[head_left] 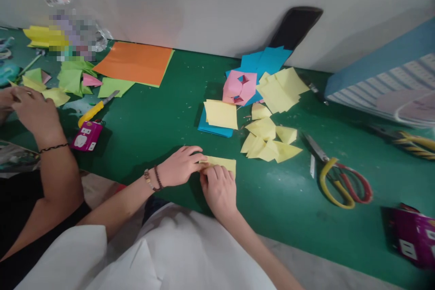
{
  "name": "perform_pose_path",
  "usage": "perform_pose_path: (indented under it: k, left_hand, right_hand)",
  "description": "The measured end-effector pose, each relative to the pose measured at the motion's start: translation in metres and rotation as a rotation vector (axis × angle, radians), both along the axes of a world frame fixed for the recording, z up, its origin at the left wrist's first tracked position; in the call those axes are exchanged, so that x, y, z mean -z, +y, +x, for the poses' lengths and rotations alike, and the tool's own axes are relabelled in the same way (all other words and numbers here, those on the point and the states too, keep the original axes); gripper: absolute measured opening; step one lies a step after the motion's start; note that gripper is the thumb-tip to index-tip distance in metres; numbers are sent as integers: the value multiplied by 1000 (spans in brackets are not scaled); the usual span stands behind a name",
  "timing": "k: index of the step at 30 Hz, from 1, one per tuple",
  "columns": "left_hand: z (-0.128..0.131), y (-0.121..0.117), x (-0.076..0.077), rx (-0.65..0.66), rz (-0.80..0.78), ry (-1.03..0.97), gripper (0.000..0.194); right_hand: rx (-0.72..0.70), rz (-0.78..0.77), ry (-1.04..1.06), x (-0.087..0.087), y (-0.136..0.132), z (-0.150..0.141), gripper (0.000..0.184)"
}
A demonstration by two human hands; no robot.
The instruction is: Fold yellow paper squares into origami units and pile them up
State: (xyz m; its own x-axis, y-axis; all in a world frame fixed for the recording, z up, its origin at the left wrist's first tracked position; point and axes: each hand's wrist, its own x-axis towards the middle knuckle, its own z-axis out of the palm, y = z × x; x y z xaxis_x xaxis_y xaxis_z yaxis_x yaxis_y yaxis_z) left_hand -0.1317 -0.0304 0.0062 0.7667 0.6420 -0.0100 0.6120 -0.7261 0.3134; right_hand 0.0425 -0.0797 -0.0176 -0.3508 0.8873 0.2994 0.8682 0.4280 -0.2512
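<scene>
At the near edge of the green table, a small yellow sheet of paper point(222, 161) lies under both my hands. My left hand point(180, 165) pinches at its left end with the fingertips, a beaded bracelet on the wrist. Curled over the paper's near side, my right hand point(219, 188) presses on it, its fingertips close to the left thumb. Just beyond them is a stack of yellow squares point(221, 114) on a folded blue sheet point(214, 129). Folded yellow paper pieces point(267, 140) are piled to the right, below a pink folded paper model point(239, 87).
Scissors with red and yellow handles point(340, 181) lie right, pliers point(408, 140) beyond. A black phone point(295, 27) leans on the wall near loose yellow sheets point(283, 89). Left are orange paper point(136, 62), a yellow cutter point(91, 114), a purple box point(87, 136) and a co-worker's hand point(37, 111).
</scene>
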Motion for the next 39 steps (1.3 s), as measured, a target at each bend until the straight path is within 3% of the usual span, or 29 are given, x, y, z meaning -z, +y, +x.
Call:
perform_pose_path:
  k: [8, 16, 21, 24, 31, 34, 37, 39]
  left_hand:
    - [0, 0, 0, -16, -27, -19, 29]
    - [7, -7, 3, -111, 25, -103, 22]
    - [10, -12, 7, -140, 33, -189, 21]
    - [11, -14, 7, -175, 16, -237, 32]
    - [21, -18, -2, -324, -52, -265, 53]
    - [26, -20, -2, -344, -33, -285, 45]
    - [28, -20, -1, -333, 26, -356, 21]
    - [26, -17, -2, -303, 47, -418, 21]
  right_hand:
    - [-4, -11, 60, 0, 1, -3, 28]
    - [235, -40, 29, -4, -3, 48, 19]
    - [291, -38, 74, 0, -3, 74, 31]
    - [267, -72, 131, 1, 1, 78, 33]
    - [143, -85, 375, -3, 2, 77, 11]
    - [83, -29, 418, -9, -3, 77, 3]
    - [1, 36, 431, -14, -7, 76, 9]
    - [-79, 66, 364, -15, -9, 78, 15]
